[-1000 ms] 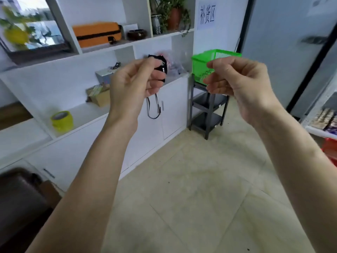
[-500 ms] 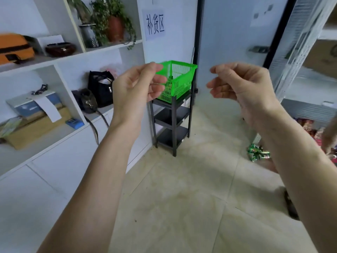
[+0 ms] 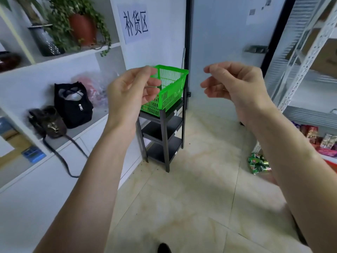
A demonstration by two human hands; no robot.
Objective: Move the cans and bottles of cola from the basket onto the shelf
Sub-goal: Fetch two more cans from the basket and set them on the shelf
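Observation:
A green plastic basket stands on top of a small black three-tier stand against the far wall. Its inside is hidden from here, so no cans or bottles of cola show. My left hand is raised in front of the basket's left side, fingers loosely curled, holding nothing. My right hand hangs in the air to the right of the basket, fingers also loosely curled and empty. A white metal shelf rack rises at the right edge.
A white cabinet wall runs along the left with a black bag, a brown bag and potted plants. Green drink cans lie on the floor by the rack. Snack packets fill its low shelf. A door stands behind.
The view has swung right and come closer to the basket and stand. Both hands stay raised and empty, now a little further apart.

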